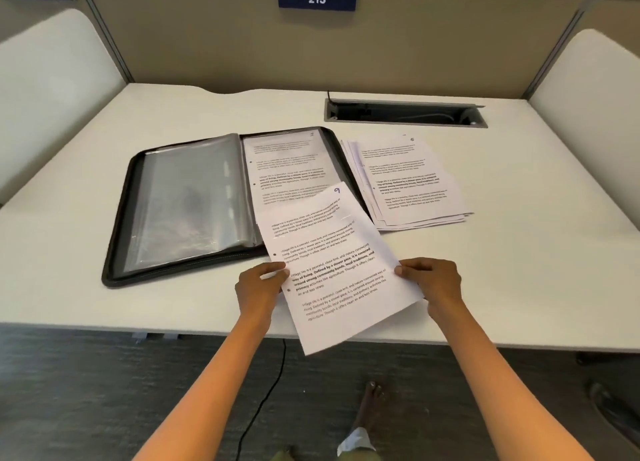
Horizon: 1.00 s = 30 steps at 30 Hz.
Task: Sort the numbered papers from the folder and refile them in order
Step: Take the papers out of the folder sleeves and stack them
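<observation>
**Sheet 9 held up at the front edge**

The folder [214, 201] lies open at mid-table, a page in its right sleeve. Left hand [258, 287] pinches the sheet marked 9 [332, 270] on one side, right hand [434, 284] grips the other, the sheet overhanging the front edge. Loose papers [412, 180] sit stacked just right of the folder

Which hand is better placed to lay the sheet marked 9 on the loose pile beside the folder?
Right, probably. The right hand pinches the sheet on the edge nearer the loose pile; the left hand grips the far edge.
</observation>
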{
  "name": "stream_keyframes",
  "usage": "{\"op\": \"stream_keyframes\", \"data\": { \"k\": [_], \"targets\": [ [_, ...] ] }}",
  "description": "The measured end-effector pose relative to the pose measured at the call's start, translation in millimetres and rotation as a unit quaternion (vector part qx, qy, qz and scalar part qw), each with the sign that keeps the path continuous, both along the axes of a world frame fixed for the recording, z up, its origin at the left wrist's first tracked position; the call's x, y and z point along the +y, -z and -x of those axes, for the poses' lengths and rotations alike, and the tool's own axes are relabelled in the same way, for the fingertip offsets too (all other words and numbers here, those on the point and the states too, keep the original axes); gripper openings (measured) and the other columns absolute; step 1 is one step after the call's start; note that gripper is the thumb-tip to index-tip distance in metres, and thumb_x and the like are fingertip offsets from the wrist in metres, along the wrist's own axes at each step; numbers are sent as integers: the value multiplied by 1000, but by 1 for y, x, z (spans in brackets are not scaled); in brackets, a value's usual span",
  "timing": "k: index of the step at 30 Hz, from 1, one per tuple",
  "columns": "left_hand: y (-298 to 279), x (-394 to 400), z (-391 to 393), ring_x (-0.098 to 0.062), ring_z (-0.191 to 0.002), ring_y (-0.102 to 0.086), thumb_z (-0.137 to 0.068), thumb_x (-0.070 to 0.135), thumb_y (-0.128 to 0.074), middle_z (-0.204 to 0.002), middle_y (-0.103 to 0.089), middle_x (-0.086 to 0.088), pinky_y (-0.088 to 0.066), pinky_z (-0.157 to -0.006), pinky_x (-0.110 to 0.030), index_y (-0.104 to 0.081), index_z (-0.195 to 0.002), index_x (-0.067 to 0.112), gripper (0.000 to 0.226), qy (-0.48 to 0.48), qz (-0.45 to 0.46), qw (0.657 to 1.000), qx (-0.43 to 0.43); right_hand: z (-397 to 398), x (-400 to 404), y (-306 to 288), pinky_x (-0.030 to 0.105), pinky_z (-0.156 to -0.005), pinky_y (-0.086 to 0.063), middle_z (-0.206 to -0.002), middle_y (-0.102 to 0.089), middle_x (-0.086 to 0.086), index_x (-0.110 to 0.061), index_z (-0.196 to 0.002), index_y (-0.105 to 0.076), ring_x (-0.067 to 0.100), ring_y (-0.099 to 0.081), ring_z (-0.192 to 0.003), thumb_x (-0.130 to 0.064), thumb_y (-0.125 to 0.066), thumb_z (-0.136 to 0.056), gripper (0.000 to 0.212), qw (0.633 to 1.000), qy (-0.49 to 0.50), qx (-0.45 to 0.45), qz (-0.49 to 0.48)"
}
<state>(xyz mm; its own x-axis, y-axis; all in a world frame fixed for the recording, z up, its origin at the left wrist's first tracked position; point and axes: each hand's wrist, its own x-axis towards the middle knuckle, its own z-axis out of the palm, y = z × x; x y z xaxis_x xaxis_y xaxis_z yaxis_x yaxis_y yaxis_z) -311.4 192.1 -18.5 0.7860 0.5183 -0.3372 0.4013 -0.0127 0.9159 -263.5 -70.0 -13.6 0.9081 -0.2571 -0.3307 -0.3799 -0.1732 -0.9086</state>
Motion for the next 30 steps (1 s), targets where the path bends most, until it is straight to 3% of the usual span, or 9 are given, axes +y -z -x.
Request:
{"op": "stream_keyframes", "data": {
  "k": [7, 15, 23, 26, 30],
  "targets": [
    [-6, -27, 15, -19, -83, -69, -83, 2, -67, -93, -72, -3, -52, -68, -16, -71, -91, 11, 12, 13, 72, 997, -24, 18, -43, -5, 42, -82, -54, -86, -73, 8, -12, -76, -76, 32, -66, -87, -4, -81, -68, 13, 1000, 6, 7, -9],
    [-29, -54, 17, -9, -76, -71, -82, 8, -71, -85, -74, 4, -52, -68, -12, -73, -91, 14, 12, 71, 85, 992, -60, 30, -85, -34, 32, -66, -47, -86, -71, 14, 1, -86, -72, 25, -62, -74, 3, -75, -72, 15, 999, 20, -21, -45],
    [-53, -69, -45, -7, -79, -70, -81, 5, -71, -87, -73, 6, -53, -70, -14, -73, -88, 17, 14, 108, 47, 985, -124, -7, -100, -43, 24, -60, -51, -80, -72, 7, 0, -90, -72, 16, -65, -66, 3, -75, -70, 21, 994, 56, -48, -78],
    [-57, -73, -83, -6, -76, -70, -80, 3, -71, -85, -73, 6, -54, -70, -17, -73, -85, 18, 15, 113, 20, 983, -143, -39, -104, -42, 25, -64, -51, -87, -72, 11, 0, -93, -72, 19, -65, -71, 1, -75, -71, 22, 992, 58, -56, -95],
    [-58, -79, -139, 2, -69, -66, -80, 6, -72, -85, -71, 6, -49, -63, -8, -73, -84, 17, 12, 126, -34, 982, -137, -89, -109, -40, 24, -63, -53, -87, -72, 10, -2, -92, -73, 22, -65, -76, 0, -75, -72, 20, 991, 58, -64, -104]
  ]
}}
